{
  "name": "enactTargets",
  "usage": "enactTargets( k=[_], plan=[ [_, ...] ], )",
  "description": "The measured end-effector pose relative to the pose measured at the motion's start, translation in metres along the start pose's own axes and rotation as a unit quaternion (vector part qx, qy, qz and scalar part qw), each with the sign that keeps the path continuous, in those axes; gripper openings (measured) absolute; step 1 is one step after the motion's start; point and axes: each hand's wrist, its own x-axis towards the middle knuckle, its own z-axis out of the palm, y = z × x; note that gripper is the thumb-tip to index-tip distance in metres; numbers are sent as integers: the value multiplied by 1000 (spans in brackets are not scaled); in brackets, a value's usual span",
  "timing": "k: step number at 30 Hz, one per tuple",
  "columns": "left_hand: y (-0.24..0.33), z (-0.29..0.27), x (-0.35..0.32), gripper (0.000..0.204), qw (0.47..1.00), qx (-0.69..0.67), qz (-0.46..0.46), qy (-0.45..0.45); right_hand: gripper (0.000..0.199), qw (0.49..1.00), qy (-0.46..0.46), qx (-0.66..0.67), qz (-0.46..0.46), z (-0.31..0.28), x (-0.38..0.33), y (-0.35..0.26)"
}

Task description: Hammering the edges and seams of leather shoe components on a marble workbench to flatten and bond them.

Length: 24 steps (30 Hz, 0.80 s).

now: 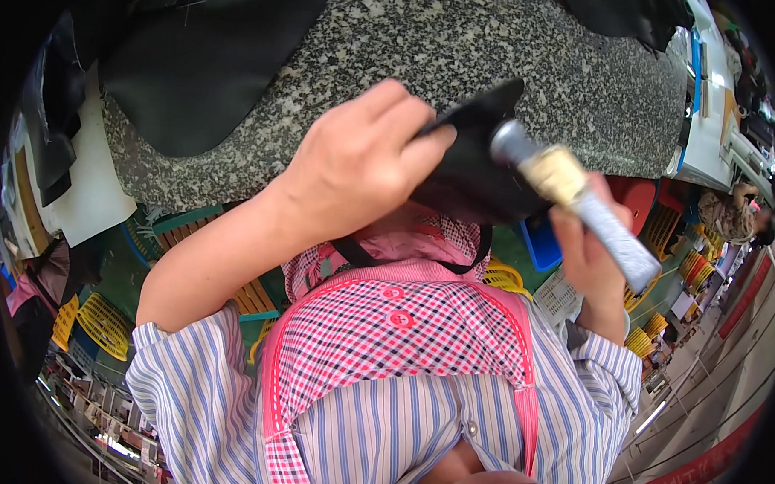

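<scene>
My left hand [356,168] is raised close to the camera and grips a piece of black material [471,172], fingers curled over its upper left edge. My right hand [588,249] holds a silver cylindrical tool [576,206] with a gold band, its rounded end pressed against the black piece. Both hands are above my chest, in front of the speckled grey stone table [462,48]. My striped shirt and red checked apron fill the lower part of the picture.
Large black sheets [197,65] lie on the stone table at the upper left. Yellow plastic baskets [103,322] and a blue crate [541,243] stand on the floor below. A white bench [707,125] with tools runs along the right.
</scene>
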Motion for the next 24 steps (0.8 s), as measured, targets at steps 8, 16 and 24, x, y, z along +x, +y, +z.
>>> enactTargets(
  k=[8, 16, 24],
  plan=[
    [3, 0, 12, 24, 998, -9, -62, -11, 16, 986, 62, -111, -105, -2, 29, -4],
    [-8, -7, 15, 21, 995, -51, -72, -51, 10, 990, -83, -94, -59, 9, 11, -6],
    [-27, -17, -8, 26, 977, 31, 212, 1, 22, 995, -53, -49, -62, 15, 1, 4]
  ],
)
